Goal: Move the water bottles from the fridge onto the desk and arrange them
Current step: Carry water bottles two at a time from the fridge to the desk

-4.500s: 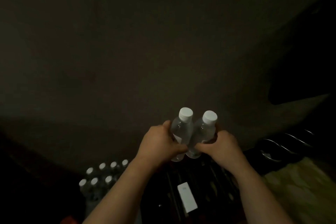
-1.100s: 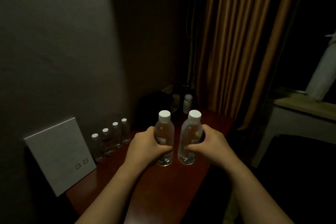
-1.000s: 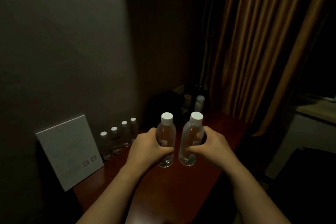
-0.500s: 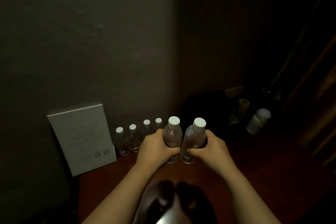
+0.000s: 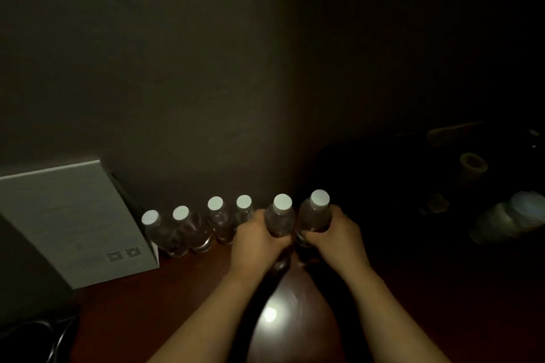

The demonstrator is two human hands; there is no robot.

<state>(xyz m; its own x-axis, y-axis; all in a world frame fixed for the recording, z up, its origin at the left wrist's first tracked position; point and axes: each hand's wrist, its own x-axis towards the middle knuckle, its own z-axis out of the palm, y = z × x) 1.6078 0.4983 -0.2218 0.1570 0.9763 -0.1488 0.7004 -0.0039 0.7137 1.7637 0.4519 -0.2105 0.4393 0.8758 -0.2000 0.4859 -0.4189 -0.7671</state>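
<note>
1. Along the desk's (image 5: 182,298) back edge, against the wall, I count four water bottles (image 5: 203,230) already standing upright in a row, white caps on, just right of a grey box (image 5: 73,221) near the back-left corner. I judge that part of the task done.
2. My left hand (image 5: 256,240) is curled round a fifth bottle (image 5: 280,218), held upright just right of the row's last bottle; I cannot tell whether its base touches the desk.
3. My right hand (image 5: 336,237) grips a sixth bottle (image 5: 314,216), upright, just beside the fifth.
4. What is left, I judge: set these two down to extend the row. The fridge is out of view, so I cannot say if more remain.
5. The bottles are clear; the dim light hides their fill level.
6. At the far right lies a blurred pale container (image 5: 507,218); contents unreadable.
</note>
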